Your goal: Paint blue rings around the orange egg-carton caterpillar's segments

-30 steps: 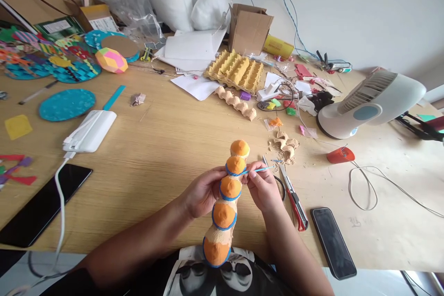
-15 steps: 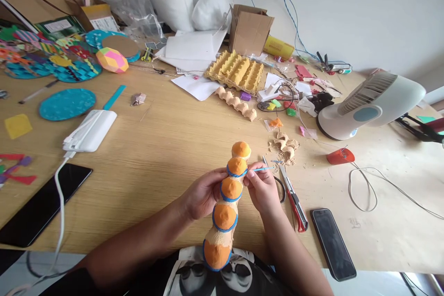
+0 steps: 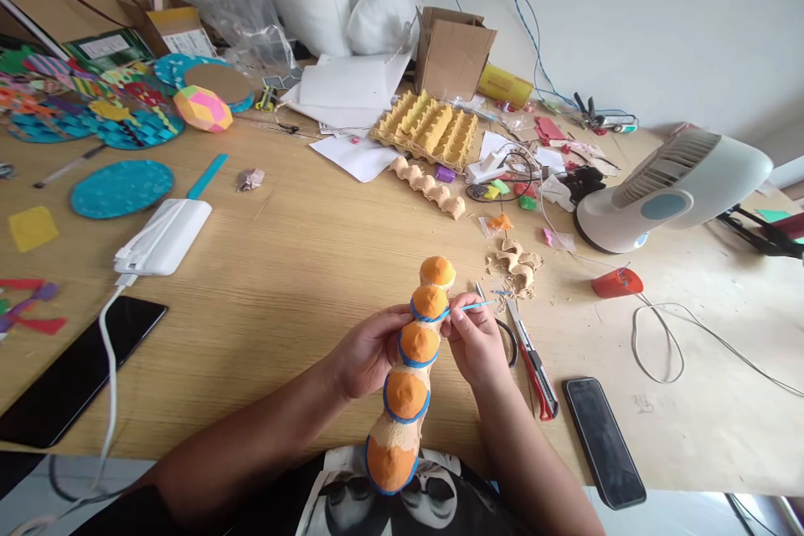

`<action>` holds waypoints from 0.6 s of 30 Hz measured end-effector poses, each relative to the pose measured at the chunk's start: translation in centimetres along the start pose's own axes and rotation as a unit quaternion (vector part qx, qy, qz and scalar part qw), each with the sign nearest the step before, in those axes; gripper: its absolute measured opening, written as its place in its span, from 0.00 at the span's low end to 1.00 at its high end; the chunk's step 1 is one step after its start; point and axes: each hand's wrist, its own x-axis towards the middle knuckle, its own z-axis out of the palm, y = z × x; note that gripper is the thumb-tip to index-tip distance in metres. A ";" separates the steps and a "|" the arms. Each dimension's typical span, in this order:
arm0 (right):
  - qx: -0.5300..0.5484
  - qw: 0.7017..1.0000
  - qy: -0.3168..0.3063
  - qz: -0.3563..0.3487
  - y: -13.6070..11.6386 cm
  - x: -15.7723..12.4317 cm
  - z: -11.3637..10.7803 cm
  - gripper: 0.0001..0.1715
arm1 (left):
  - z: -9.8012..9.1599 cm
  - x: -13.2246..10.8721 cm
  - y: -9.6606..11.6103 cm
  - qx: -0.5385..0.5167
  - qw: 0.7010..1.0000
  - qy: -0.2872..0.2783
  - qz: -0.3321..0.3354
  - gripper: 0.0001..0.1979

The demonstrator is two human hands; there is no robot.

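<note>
Left hand (image 3: 377, 352), lower center: partly closed, thumb along the left edge of the bumpy strip (image 3: 394, 425), other fingers going behind it, partly hidden. Grasping the strip. Right hand (image 3: 474, 339), just right of it: thumb and forefinger pinched on a thin blue strand (image 3: 481, 306), other fingers curled in; fingertips close against the strip's right side, exact contact unclear.

Bumpy strip runs from frame center down to bottom center, held up off the wooden table (image 3: 295, 251), lower end over the printed shirt (image 3: 352, 511). Rough, tan, looks like molded pulp; row of five rounded bumps. Each has a smooth matte orange cap, domed, slightly pointed. Blue edging curves around the lower rims of the four nearer caps; none visible on the top one. Strand meets the second cap from the top, free end pointing right.

Right of the right hand: utility knife (image 3: 535, 364), red and grey, blade out; scissors (image 3: 513, 345) with black loop, partly hidden by the hand. Above them, torn tan scraps (image 3: 518, 264) with crumbs. Dark glossy phone (image 3: 604, 442) lower right. Upper center: ridged yellow egg tray (image 3: 427, 130), tan bumpy piece (image 3: 427, 187) just below. Upper left: flat blue oval (image 3: 121, 189), mottled.
</note>
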 end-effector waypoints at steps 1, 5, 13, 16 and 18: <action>0.002 1.000 0.003 0.002 0.0 0.0 0.0 0.20 | 0.1 0.0 0.0 -0.003 1.000 0.006 -0.002 0.08; 0.004 1.000 0.007 0.004 0.0 0.0 -0.1 0.19 | 0.4 -0.1 0.2 -0.002 1.000 0.007 0.000 0.08; 0.020 1.000 -0.007 0.008 0.0 -0.1 -0.2 0.19 | 0.4 -0.1 0.2 0.001 1.000 -0.004 0.002 0.08; 0.016 1.000 -0.005 0.008 0.1 0.0 -0.2 0.18 | 0.2 0.0 0.1 -0.004 1.000 0.008 0.000 0.07; 0.021 1.000 -0.005 0.009 0.1 0.1 -0.2 0.17 | 0.1 0.0 0.0 -0.007 1.000 0.011 -0.002 0.07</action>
